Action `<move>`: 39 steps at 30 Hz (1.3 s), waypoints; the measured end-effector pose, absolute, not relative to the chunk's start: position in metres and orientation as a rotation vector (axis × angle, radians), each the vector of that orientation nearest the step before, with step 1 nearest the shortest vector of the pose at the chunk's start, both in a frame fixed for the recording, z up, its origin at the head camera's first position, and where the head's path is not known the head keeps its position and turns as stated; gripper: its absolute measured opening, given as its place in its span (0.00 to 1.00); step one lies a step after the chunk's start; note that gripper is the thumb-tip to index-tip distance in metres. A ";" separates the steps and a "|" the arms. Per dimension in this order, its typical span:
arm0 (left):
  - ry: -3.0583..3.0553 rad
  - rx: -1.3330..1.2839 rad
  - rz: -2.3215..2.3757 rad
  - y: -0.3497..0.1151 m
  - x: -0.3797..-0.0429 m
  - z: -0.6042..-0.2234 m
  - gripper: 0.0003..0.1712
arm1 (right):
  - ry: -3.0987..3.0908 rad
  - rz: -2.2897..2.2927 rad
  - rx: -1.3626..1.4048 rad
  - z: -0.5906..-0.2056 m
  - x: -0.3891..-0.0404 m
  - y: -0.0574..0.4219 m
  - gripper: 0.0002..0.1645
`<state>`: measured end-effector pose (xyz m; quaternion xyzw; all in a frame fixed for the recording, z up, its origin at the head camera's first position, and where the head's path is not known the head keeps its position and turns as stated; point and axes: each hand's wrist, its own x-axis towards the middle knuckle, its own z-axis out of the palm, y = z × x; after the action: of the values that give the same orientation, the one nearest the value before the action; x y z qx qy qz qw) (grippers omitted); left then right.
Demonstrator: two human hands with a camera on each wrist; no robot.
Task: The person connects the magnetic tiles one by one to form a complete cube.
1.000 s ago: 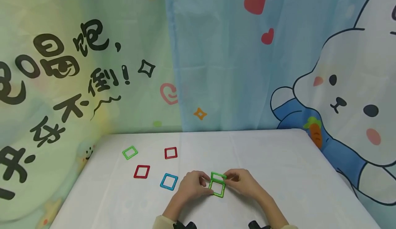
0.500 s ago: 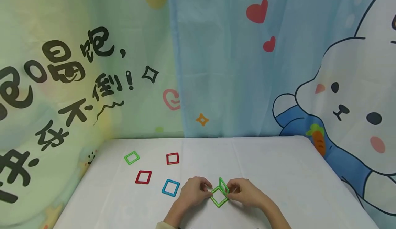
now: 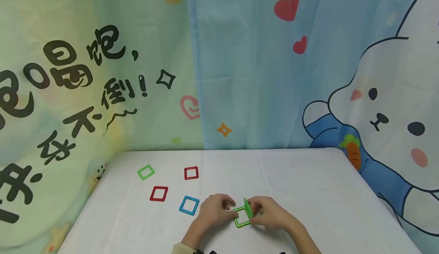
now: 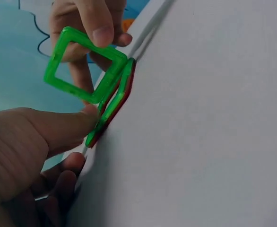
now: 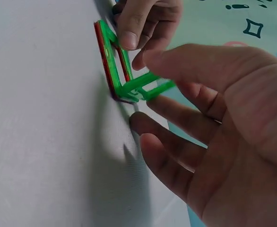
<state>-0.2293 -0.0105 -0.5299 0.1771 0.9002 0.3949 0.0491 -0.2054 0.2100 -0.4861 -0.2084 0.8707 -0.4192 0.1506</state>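
A flat green square magnetic tile (image 3: 242, 225) with an open centre lies on the white table before me; the left wrist view shows a red layer (image 4: 125, 98) along its underside. A second green square tile (image 4: 56, 56) stands up from the flat tile's right edge, touching it. With thumb and fingers my right hand (image 3: 269, 211) pinches the standing tile, which looks nearly edge-on in the head view. My left hand (image 3: 215, 211) holds the flat tile's left side, its thumb tip on the frame.
Left of my hands lie a blue square tile (image 3: 185, 211), two red square tiles (image 3: 157, 200) (image 3: 191, 178) and a green one (image 3: 141, 176), all apart. A printed curtain (image 3: 247, 74) hangs behind the white table (image 3: 326, 193).
The upper green tile, earlier leaning at the far edge of the lower one, now stands at its right edge. The pair has turned between my hands. The head view has shifted slightly.
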 end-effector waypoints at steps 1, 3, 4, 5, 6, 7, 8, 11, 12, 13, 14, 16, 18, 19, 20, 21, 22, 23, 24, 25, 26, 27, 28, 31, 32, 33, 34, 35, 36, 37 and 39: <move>2.746 0.543 1.193 -0.010 -0.229 -0.530 0.12 | 2.493 -1.216 -0.602 -0.487 -0.206 0.210 0.15; 2.753 0.545 1.174 -0.011 -0.227 -0.530 0.11 | 2.479 -1.233 -0.629 -0.489 -0.206 0.209 0.22; 2.756 0.542 1.173 -0.011 -0.227 -0.530 0.10 | 2.470 -1.238 -0.644 -0.490 -0.206 0.208 0.27; 2.756 0.538 1.174 -0.011 -0.227 -0.530 0.09 | 2.462 -1.244 -0.654 -0.491 -0.207 0.207 0.31; 2.756 0.535 1.175 -0.012 -0.227 -0.531 0.09 | 2.456 -1.245 -0.662 -0.492 -0.207 0.206 0.35; 2.752 0.535 1.182 -0.012 -0.226 -0.531 0.08 | 2.455 -1.245 -0.666 -0.493 -0.207 0.205 0.36; 2.746 0.533 1.190 -0.012 -0.227 -0.531 0.07 | 2.458 -1.243 -0.666 -0.494 -0.207 0.204 0.37; 2.727 0.528 1.225 -0.013 -0.228 -0.531 0.06 | 2.474 -1.250 -0.627 -0.495 -0.207 0.203 0.35; 2.723 0.525 1.236 -0.014 -0.229 -0.532 0.06 | 2.478 -1.257 -0.612 -0.496 -0.207 0.203 0.35; 2.719 0.519 1.245 -0.014 -0.229 -0.532 0.06 | 2.483 -1.262 -0.599 -0.496 -0.206 0.203 0.35; 2.718 0.512 1.252 -0.014 -0.229 -0.532 0.07 | 2.483 -1.268 -0.587 -0.496 -0.206 0.203 0.36; 2.724 0.502 1.255 -0.015 -0.230 -0.532 0.07 | 2.483 -1.279 -0.577 -0.496 -0.206 0.204 0.36; 2.735 0.505 1.252 -0.016 -0.231 -0.533 0.08 | 2.482 -1.284 -0.572 -0.497 -0.207 0.204 0.37; 2.743 0.508 1.249 -0.016 -0.232 -0.534 0.08 | 2.484 -1.285 -0.568 -0.497 -0.207 0.204 0.37; 2.754 0.514 1.247 -0.016 -0.232 -0.534 0.09 | 2.487 -1.286 -0.564 -0.498 -0.207 0.204 0.37; 2.762 0.520 1.246 -0.016 -0.233 -0.534 0.09 | 2.490 -1.287 -0.562 -0.498 -0.207 0.205 0.37; 2.769 0.525 1.245 -0.017 -0.233 -0.534 0.09 | 2.493 -1.285 -0.556 -0.498 -0.207 0.205 0.37; 2.774 0.527 1.244 -0.017 -0.233 -0.534 0.10 | 2.493 -1.287 -0.552 -0.499 -0.207 0.206 0.37; 2.779 0.530 1.243 -0.017 -0.233 -0.535 0.10 | 2.493 -1.289 -0.549 -0.499 -0.207 0.206 0.38; 2.782 0.531 1.241 -0.017 -0.233 -0.535 0.10 | 2.492 -1.290 -0.547 -0.499 -0.207 0.206 0.38; 2.782 0.533 1.241 -0.017 -0.233 -0.534 0.10 | 2.490 -1.293 -0.546 -0.500 -0.206 0.207 0.38; 2.780 0.533 1.239 -0.017 -0.233 -0.535 0.10 | 2.490 -1.293 -0.548 -0.500 -0.206 0.207 0.38; 2.775 0.529 1.238 -0.017 -0.232 -0.535 0.10 | 2.490 -1.294 -0.541 -0.500 -0.206 0.207 0.38; 2.766 0.518 1.234 -0.017 -0.231 -0.534 0.09 | 2.494 -1.284 -0.526 -0.501 -0.206 0.208 0.38; 2.767 0.512 1.229 -0.017 -0.231 -0.534 0.08 | 2.500 -1.274 -0.520 -0.501 -0.206 0.208 0.37; 2.768 0.505 1.225 -0.017 -0.231 -0.534 0.08 | 2.505 -1.264 -0.515 -0.500 -0.205 0.208 0.37; 2.770 0.500 1.223 -0.017 -0.231 -0.534 0.08 | 2.506 -1.256 -0.510 -0.499 -0.205 0.208 0.38; 2.772 0.494 1.220 -0.016 -0.231 -0.534 0.08 | 2.510 -1.251 -0.511 -0.499 -0.205 0.208 0.38; 2.773 0.488 1.218 -0.016 -0.232 -0.534 0.08 | 2.517 -1.242 -0.513 -0.498 -0.205 0.208 0.37; 2.774 0.484 1.216 -0.016 -0.232 -0.534 0.08 | 2.522 -1.233 -0.516 -0.498 -0.205 0.208 0.37; 2.771 0.479 1.224 -0.016 -0.233 -0.535 0.08 | 2.536 -1.221 -0.516 -0.498 -0.205 0.208 0.38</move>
<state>-0.2325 -0.0155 -0.5352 0.1559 0.9029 0.3988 0.0373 -0.2050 0.2076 -0.4985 -0.1784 0.8776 -0.4225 0.1398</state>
